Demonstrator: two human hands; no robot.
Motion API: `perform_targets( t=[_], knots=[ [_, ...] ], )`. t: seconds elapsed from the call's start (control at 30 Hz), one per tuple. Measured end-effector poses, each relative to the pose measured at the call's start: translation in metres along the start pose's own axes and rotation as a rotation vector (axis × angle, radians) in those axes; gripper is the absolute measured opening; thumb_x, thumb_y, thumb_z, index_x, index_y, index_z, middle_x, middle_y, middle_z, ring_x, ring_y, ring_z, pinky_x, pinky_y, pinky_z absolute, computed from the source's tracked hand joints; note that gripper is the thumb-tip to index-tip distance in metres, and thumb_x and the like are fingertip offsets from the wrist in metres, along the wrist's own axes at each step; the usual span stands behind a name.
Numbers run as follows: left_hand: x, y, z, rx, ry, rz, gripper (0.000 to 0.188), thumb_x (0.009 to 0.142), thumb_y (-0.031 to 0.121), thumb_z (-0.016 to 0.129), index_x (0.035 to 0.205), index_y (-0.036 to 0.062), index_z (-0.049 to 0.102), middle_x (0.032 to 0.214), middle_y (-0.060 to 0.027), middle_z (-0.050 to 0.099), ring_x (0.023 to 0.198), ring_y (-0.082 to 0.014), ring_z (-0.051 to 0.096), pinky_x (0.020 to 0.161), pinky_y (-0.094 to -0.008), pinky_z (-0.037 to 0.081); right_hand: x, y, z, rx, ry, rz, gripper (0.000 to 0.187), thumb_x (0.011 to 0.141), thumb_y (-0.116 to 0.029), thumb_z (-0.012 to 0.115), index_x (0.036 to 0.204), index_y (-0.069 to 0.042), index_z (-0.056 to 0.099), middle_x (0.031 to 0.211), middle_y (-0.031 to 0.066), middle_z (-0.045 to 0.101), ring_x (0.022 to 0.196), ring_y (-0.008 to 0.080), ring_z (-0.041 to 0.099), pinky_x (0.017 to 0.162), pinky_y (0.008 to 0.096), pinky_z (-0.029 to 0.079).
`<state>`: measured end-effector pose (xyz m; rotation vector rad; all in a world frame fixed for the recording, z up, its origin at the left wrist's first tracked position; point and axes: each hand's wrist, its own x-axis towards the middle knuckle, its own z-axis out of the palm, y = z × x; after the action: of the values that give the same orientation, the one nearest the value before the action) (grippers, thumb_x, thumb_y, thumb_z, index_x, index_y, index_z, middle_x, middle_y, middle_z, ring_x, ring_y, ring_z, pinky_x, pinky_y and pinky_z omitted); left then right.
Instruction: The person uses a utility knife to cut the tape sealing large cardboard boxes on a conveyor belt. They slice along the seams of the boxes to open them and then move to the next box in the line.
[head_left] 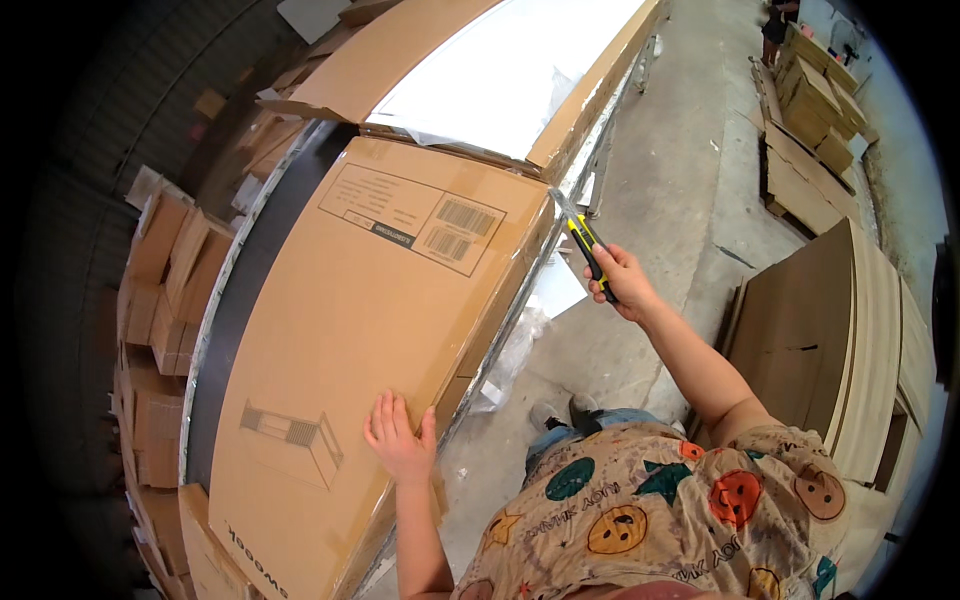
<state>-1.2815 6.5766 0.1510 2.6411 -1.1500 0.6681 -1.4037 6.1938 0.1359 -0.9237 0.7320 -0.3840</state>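
A large flat cardboard box (350,330) lies on a dark conveyor belt (262,230), with printed labels at its far end and a line drawing of furniture nearer to me. Flat on its top, close to the right edge, rests my left hand (400,440), fingers stretched out and holding nothing. My right hand (620,283) is wrapped round a yellow and black utility knife (585,240). The knife's tip is at the box's far right corner; whether it touches the cardboard I cannot tell.
Beyond the box is another carton (400,50) with white sheeting (490,70) on top. Stacked cardboard sheets (800,330) stand at my right. Plastic wrap (515,355) and paper scraps litter the floor beside the conveyor. Cartons (165,300) are piled on the left. A person (775,30) stands far off.
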Motion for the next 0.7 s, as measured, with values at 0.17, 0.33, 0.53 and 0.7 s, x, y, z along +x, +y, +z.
perform_targets(
  t=[0.17, 0.33, 0.53, 0.7],
  knots=[
    [0.003, 0.004, 0.0, -0.007, -0.025, -0.027, 0.046, 0.083, 0.034, 0.063, 0.114, 0.0011, 0.055, 0.122, -0.0148, 0.055, 0.116, -0.0321, 0.049, 0.095, -0.047, 0.036, 0.001, -0.002, 0.011, -0.051, -0.002, 0.013, 0.025, 0.097, -0.031, 0.045, 0.099, -0.005, 0.045, 0.074, 0.0055, 0.054, 0.049, 0.0114, 0.049, 0.039, 0.0249, 0.039],
    [-0.006, 0.002, -0.001, -0.019, -0.051, -0.03, 0.045, 0.084, 0.031, 0.061, 0.116, 0.0003, 0.053, 0.125, -0.0171, 0.053, 0.118, -0.0346, 0.047, 0.097, -0.0469, 0.034, -0.014, 0.008, 0.017, 0.011, 0.024, 0.015, 0.024, 0.098, -0.029, 0.044, 0.098, -0.006, 0.044, 0.073, 0.005, 0.053, 0.048, 0.0114, 0.048, 0.039, 0.0255, 0.038],
    [0.0, 0.003, 0.003, -0.008, -0.057, 0.007, 0.047, 0.083, 0.035, 0.061, 0.114, -0.0006, 0.053, 0.124, -0.0172, 0.053, 0.117, -0.0345, 0.048, 0.094, -0.0483, 0.036, -0.001, 0.018, 0.016, 0.073, 0.059, 0.007, 0.023, 0.097, -0.029, 0.045, 0.099, -0.006, 0.044, 0.072, 0.0061, 0.053, 0.046, 0.0123, 0.048, 0.037, 0.0276, 0.039],
    [-0.008, 0.0, 0.002, -0.028, 0.06, 0.064, 0.044, 0.083, 0.034, 0.062, 0.11, -0.0002, 0.055, 0.117, -0.0175, 0.056, 0.113, -0.0345, 0.051, 0.091, -0.0483, 0.038, 0.018, 0.019, 0.027, -0.022, -0.041, 0.006, 0.026, 0.097, -0.029, 0.046, 0.105, -0.005, 0.044, 0.074, 0.0065, 0.055, 0.049, 0.0129, 0.05, 0.038, 0.0274, 0.041]
  ],
)
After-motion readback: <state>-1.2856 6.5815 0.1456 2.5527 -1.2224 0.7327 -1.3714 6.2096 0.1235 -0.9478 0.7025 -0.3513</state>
